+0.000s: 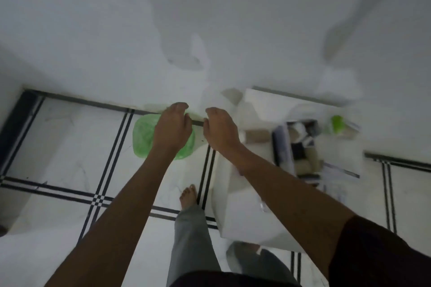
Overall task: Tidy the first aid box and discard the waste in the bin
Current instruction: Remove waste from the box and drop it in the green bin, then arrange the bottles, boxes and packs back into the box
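Left hand [172, 128] over green bin [144, 137], mouth seemingly partly blocked.

The left hand [172, 127] covers the middle and right part of the green bin [143, 137], so its inside is hidden. Both hands curl with fingertips turned away; what, if anything, the right hand [220, 129] pinches cannot be told. At three o'clock the first aid box [296, 147] is smeared by blur, its contents unreadable. The bench [235, 221] hides the right foot.
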The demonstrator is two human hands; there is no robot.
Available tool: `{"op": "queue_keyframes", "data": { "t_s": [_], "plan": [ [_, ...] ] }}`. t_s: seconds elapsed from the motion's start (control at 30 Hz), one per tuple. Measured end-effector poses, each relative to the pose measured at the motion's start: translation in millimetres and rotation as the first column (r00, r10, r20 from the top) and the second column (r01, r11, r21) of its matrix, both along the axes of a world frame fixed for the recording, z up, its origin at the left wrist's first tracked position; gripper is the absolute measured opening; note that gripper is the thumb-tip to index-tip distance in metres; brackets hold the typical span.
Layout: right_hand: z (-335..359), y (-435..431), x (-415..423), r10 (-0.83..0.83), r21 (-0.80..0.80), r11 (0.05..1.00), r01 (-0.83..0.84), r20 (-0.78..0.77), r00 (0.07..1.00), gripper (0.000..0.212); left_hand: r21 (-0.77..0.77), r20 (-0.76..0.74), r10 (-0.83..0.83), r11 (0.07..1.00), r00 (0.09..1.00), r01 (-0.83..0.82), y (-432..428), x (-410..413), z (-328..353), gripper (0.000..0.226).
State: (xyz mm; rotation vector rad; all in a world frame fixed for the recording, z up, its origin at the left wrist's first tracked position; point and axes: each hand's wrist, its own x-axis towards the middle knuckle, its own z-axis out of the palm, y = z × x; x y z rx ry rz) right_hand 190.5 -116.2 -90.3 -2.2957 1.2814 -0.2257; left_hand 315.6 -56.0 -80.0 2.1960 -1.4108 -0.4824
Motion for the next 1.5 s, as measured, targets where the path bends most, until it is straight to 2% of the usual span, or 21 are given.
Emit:
{"op": "queue_keyframes", "data": {
  "t_s": [0.13,0.27,0.43,0.57,0.73,0.93,1.03,1.17,1.5],
  "plan": [
    [67.7,9.0,-77.7,-0.077,-0.075,0.994,0.082,0.075,0.994,0.031,-0.121,0.072,-0.093,0.987,0.993,0.102,10.6,-76.6,59.3,0.031],
    [113.9,24.1,-164.7,-0.174,-0.124,0.974,0.191,0.137,0.975,0.030,-0.170,0.081,-0.145,0.973,0.986,0.157,24.0,-162.7,103.5,0.029],
    [132.6,33.3,-245.0,-0.295,-0.127,0.941,0.313,0.145,0.945,0.027,-0.154,0.110,-0.298,0.937,0.948,0.312,34.1,-238.1,128.6,0.027],
    [133.1,48.2,-278.8,-0.360,-0.096,0.923,0.374,0.135,0.923,0.024,-0.098,0.078,-0.363,0.924,0.929,0.369,37.5,-271.7,138.3,0.027],
    [126.7,59.7,-291.5,-0.369,-0.080,0.919,0.385,0.158,0.916,0.021,-0.010,0.028,-0.415,0.909,0.909,0.416,31.2,-282.2,140.5,0.026],
    [141.6,42.4,-280.9,-0.403,-0.096,0.900,0.426,0.195,0.894,0.028,-0.024,-0.031,-0.421,0.907,0.907,0.420,5.5,-260.0,137.9,0.030],
    [143.3,20.0,-282.3,-0.466,-0.040,0.879,0.475,0.137,0.874,0.034,-0.014,-0.022,-0.410,0.912,0.912,0.410,-5.4,-243.6,133.7,0.029],
    [127.8,-3.7,-293.3,-0.484,0.005,0.875,0.484,0.043,0.874,0.047,0.095,0.011,-0.373,0.924,0.928,0.370,-18.1,-222.1,121.2,0.036],
    [68.0,-77.1,-325.0,-0.388,0.021,0.917,0.398,-0.183,0.904,0.053,0.377,0.024,-0.392,0.856,0.920,0.355,-64.7,-188.7,50.9,0.051]
  ]
}}
